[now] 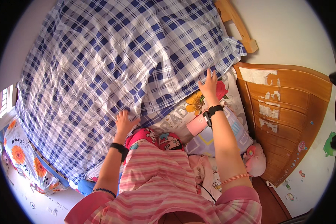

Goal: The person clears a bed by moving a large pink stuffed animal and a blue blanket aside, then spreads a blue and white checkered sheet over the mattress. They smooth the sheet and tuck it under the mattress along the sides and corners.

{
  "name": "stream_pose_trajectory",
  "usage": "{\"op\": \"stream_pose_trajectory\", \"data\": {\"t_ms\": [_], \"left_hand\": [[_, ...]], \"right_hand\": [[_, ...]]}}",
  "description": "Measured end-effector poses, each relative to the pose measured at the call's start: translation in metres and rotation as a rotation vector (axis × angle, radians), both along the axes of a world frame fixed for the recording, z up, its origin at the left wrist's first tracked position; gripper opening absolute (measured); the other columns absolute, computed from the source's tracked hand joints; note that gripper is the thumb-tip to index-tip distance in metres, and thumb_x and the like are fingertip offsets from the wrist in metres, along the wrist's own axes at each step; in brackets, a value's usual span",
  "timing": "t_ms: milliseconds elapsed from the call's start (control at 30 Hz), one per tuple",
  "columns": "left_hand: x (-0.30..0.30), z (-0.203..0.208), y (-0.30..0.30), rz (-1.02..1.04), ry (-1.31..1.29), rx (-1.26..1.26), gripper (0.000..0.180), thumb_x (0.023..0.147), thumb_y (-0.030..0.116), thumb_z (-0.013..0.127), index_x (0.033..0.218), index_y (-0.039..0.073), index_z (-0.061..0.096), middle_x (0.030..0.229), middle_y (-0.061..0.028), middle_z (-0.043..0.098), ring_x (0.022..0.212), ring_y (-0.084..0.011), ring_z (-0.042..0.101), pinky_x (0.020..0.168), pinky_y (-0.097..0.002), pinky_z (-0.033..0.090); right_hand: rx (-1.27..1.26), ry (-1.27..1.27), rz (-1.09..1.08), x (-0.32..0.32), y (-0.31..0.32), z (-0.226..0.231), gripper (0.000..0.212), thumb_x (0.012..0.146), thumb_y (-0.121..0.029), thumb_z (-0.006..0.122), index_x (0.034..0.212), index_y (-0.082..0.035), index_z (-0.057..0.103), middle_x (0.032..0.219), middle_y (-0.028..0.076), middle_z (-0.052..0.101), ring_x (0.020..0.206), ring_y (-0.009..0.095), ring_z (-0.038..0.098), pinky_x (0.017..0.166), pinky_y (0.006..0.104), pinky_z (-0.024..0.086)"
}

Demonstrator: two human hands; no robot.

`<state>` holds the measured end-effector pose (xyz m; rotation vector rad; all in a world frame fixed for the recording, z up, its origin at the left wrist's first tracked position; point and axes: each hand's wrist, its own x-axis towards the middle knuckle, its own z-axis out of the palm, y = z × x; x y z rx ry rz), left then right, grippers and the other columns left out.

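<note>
A blue-and-white checked sheet [100,67] spreads over most of the bed, wrinkled, with folds near its close edge. On that close edge lies my left hand [125,122], fingers spread against the cloth. My right hand [210,89] reaches farther out to the sheet's right border, its fingers stretched apart; whether the tips press on the cloth I cannot tell. Below the border shows a pale flowered bed cover [171,122], printed with a yellow and a red bloom. Dark bands circle both my wrists.
Beside my right forearm lie a patterned pillow [227,136] and a pink object [198,124]. A wooden headboard [291,108] with torn paper patches stands at the right, a pink plush toy [256,162] at its foot. Orange-flowered bedding [20,155] hangs at the left. A wooden rail [237,26] stands at the far right.
</note>
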<state>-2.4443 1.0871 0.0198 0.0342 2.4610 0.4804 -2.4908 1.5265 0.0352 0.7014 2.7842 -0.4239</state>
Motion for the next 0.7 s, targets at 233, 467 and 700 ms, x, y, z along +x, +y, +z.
{"op": "stream_pose_trajectory", "data": {"t_ms": [233, 467, 700], "left_hand": [[0.063, -0.011, -0.058, -0.024, 0.261, 0.157, 0.016, 0.082, 0.007, 0.054, 0.097, 0.005, 0.049, 0.092, -0.0159, 0.054, 0.091, -0.0359, 0.052, 0.078, -0.0447, 0.041], [0.067, 0.026, -0.113, 0.361, 0.007, 0.226, 0.018, 0.086, 0.017, 0.05, 0.088, 0.0, 0.057, 0.087, -0.0209, 0.06, 0.081, -0.0395, 0.056, 0.07, -0.0456, 0.046], [0.138, 0.04, -0.105, 0.272, -0.053, 0.087, 0.077, 0.065, 0.018, 0.079, 0.13, 0.007, 0.038, 0.107, -0.0149, 0.053, 0.102, -0.0375, 0.053, 0.084, -0.0406, 0.048]], "right_hand": [[0.101, -0.095, 0.085, 0.013, 0.024, -0.052, 0.074, 0.073, -0.01, 0.065, 0.136, 0.007, 0.03, 0.14, 0.03, 0.029, 0.131, 0.043, 0.028, 0.111, 0.0439, 0.024], [0.731, -0.468, 0.825, 0.024, 0.074, -0.111, 0.047, 0.09, -0.014, 0.037, 0.127, 0.013, 0.042, 0.137, 0.031, 0.038, 0.126, 0.042, 0.038, 0.107, 0.0491, 0.027], [-0.053, 0.139, 0.559, 0.025, -0.005, -0.032, 0.052, 0.067, -0.012, 0.062, 0.113, 0.004, 0.046, 0.123, 0.026, 0.043, 0.116, 0.042, 0.041, 0.102, 0.049, 0.032]]}}
